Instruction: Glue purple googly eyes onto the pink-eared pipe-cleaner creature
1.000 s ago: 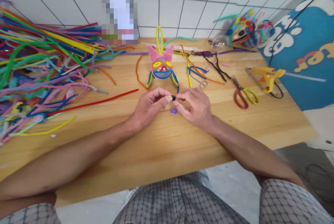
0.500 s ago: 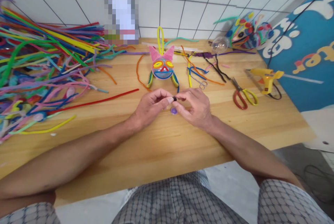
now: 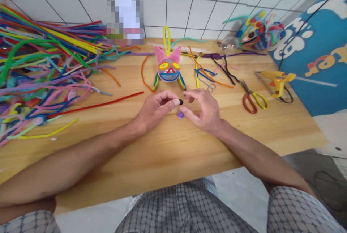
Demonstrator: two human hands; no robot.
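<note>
My left hand and my right hand meet above the wooden table. The left thumb and forefinger pinch a small black coiled piece. My right hand's fingers curl close beside that piece, its forefinger a little apart from it. A small purple disc lies on the table right under the fingertips. Just beyond the hands stands a pipe-cleaner cat face with pink ears, a yellow loop on top and blue-yellow legs.
A big heap of coloured pipe cleaners fills the left of the table; a long red one reaches toward my left hand. To the right lie red-and-yellow scissors, small pliers, a yellow glue gun and a colourful figure.
My right forefinger has lifted slightly off the black piece, which stays pinched in the left fingers. Both hands remain in nearly the same place.
</note>
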